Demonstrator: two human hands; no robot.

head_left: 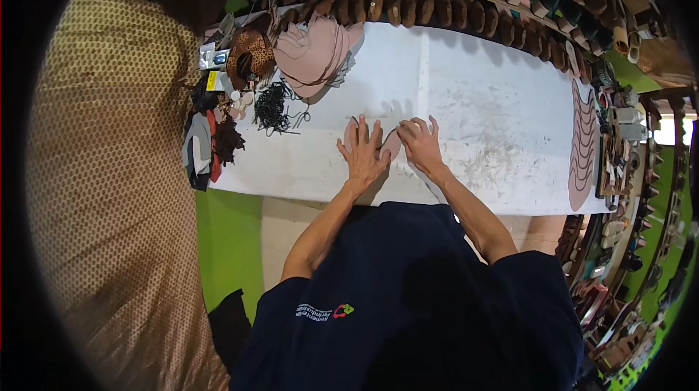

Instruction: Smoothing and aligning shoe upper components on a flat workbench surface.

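Note:
My left hand (363, 151) lies flat with fingers spread on a pink cut leather piece (391, 146) on the white worktable (473, 100). My right hand (421, 142) rests beside it, fingers curled down onto the same piece's right edge. Most of the piece is hidden under both hands. A thin dark line or cord curves out from under the fingertips; I cannot tell what it is.
A pile of pink cut pieces (317, 52) and a spotted brown item (250, 52) lie at the table's far left, with black cords (273, 107) and scraps (207, 140). A row of pink pieces (582, 143) lines the right edge. Shoe lasts (408, 5) fill the shelves behind.

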